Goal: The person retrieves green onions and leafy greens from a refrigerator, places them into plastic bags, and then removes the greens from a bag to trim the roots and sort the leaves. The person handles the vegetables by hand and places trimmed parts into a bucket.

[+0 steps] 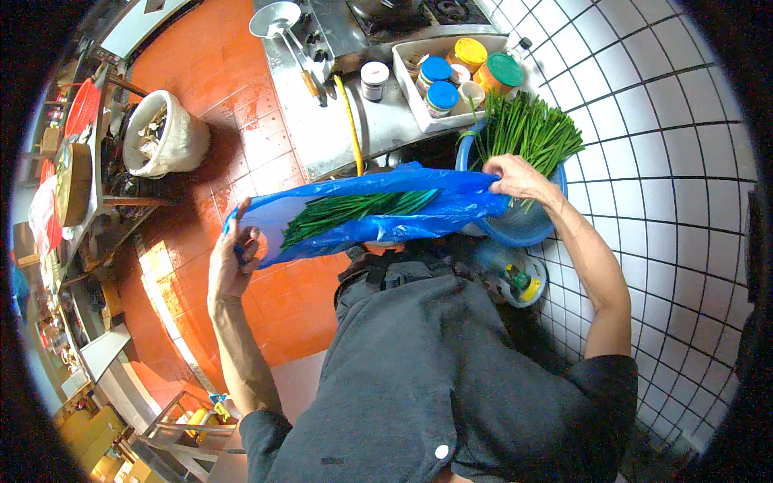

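Note:
A blue plastic bag (pixel 416 227) is stretched sideways in front of my body, held at both ends. My left hand (pixel 232 253) grips its mouth edge at the left, fingers hooked over the film. At the right, my right hand (pixel 513 176) pinches the gathered end of the bag. Inside lies a bundle of long green garlic chives (pixel 356 208), seen through the open side. Just behind my right hand, a larger bunch of the same chives (pixel 531 130) stands in a blue plastic basket (pixel 520 232) with a perforated wall.
A steel counter (pixel 386 130) bears a white tray of lidded jars (pixel 430 124), a single jar (pixel 374 81), a ladle (pixel 278 21) and a yellow hose (pixel 350 124). A white tiled wall (pixel 652 151) rises at right. A lined waste bin (pixel 187 136) stands at left by shelving.

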Demonstrator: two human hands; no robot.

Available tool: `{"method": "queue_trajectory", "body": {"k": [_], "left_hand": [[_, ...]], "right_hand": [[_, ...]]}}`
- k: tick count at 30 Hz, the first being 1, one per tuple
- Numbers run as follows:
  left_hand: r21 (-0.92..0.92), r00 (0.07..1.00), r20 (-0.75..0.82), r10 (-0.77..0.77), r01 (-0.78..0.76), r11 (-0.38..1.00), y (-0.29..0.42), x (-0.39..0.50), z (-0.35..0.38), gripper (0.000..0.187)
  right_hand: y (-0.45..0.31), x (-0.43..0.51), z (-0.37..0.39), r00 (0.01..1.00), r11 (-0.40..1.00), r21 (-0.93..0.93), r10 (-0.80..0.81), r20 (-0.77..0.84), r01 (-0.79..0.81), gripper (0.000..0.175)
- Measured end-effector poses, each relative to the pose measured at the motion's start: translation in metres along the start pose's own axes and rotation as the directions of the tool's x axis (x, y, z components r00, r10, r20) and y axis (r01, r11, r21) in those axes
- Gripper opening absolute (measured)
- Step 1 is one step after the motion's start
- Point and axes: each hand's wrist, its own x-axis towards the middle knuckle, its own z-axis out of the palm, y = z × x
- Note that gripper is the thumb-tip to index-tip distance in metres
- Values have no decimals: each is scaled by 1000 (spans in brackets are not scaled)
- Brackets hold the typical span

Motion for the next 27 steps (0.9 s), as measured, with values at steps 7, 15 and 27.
{"method": "queue_trajectory", "body": {"k": [7, 15, 27], "left_hand": [[99, 995, -93, 47, -38, 994, -23, -18, -48, 44], [9, 970, -222, -95, 100, 995, -95, -46, -81, 34], [155, 996, -13, -84, 85, 984, -56, -58, -60, 35]], "right_hand": [[-13, -18, 47, 998, 318, 946, 2, 63, -60, 27], [-49, -78, 99, 972, -72, 997, -233, 22, -40, 32], [-33, -84, 89, 862, 962, 126, 154, 484, -242, 48]]}}
